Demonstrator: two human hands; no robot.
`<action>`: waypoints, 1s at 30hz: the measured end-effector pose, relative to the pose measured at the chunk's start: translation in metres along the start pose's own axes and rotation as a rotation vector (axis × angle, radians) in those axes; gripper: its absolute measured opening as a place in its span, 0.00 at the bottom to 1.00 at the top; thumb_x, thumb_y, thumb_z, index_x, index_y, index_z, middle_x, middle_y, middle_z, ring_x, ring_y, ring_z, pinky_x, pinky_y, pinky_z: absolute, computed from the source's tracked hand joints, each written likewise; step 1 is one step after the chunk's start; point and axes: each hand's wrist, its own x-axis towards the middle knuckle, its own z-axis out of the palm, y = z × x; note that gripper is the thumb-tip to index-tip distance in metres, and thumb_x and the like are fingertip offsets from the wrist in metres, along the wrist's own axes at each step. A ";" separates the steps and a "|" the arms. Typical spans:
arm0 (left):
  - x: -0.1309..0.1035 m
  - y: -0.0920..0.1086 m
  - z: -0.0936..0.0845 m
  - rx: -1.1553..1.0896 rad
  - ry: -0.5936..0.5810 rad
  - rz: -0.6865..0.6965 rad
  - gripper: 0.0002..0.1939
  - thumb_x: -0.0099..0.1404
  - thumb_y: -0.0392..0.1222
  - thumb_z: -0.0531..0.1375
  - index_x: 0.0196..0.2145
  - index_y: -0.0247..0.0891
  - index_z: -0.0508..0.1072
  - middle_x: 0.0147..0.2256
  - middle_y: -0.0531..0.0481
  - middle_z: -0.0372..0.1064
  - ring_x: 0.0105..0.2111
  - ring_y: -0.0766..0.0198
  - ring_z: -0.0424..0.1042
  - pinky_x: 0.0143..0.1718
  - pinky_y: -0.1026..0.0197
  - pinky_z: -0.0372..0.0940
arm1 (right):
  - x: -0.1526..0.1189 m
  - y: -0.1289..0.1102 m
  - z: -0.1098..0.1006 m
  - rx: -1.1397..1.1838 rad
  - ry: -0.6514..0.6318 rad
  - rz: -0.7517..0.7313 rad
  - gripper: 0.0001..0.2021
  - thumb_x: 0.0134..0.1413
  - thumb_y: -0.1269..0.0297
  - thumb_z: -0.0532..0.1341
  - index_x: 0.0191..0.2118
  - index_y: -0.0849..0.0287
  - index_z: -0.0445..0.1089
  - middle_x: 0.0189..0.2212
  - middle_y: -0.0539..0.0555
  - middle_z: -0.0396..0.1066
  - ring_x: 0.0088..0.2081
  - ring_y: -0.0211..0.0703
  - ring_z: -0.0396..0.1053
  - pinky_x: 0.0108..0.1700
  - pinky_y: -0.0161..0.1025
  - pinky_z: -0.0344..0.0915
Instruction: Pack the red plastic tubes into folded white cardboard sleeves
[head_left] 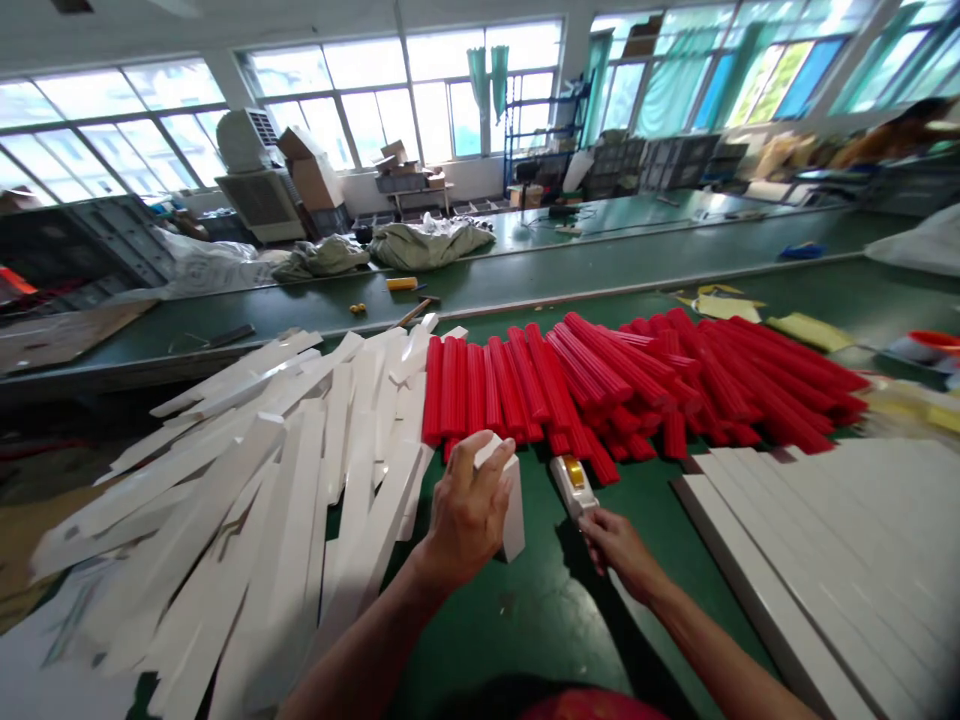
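My left hand is closed around the upper end of a narrow white box, which stands upright or nearly so on the green table. To its right, my right hand grips the near end of a white tape dispenser with a roll of amber tape in it. The dispenser is apart from the box. Just beyond both hands lies a pile of ribbed red rods, stacked side by side and on top of one another.
Many long white flat cartons are heaped on the left. White boxes lie in a row on the right. Yellow sheets are beyond the rods. A hammer and a yellow-handled tool rest farther back on the green bench.
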 end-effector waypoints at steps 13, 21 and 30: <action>0.002 0.018 0.023 0.158 0.133 -0.042 0.31 0.68 0.36 0.54 0.64 0.23 0.49 0.51 0.31 0.68 0.50 0.51 0.69 0.51 0.51 0.69 | -0.081 -0.183 0.074 0.216 -0.304 -0.300 0.19 0.51 0.50 0.66 0.26 0.61 0.65 0.15 0.45 0.60 0.14 0.28 0.54 0.14 0.27 0.51; -0.004 0.023 0.033 0.172 0.214 -0.038 0.32 0.67 0.36 0.56 0.64 0.22 0.49 0.50 0.30 0.68 0.50 0.51 0.70 0.49 0.54 0.70 | -0.084 -0.200 0.078 0.121 -0.219 -0.049 0.23 0.36 0.49 0.71 0.18 0.61 0.62 0.10 0.46 0.58 0.10 0.28 0.51 0.11 0.27 0.47; -0.005 0.025 0.036 0.155 0.234 0.010 0.35 0.65 0.32 0.59 0.65 0.27 0.49 0.52 0.33 0.67 0.52 0.52 0.69 0.51 0.53 0.70 | -0.086 -0.217 0.066 -0.113 -0.195 0.073 0.23 0.30 0.49 0.73 0.17 0.61 0.64 0.11 0.47 0.60 0.10 0.31 0.55 0.09 0.30 0.52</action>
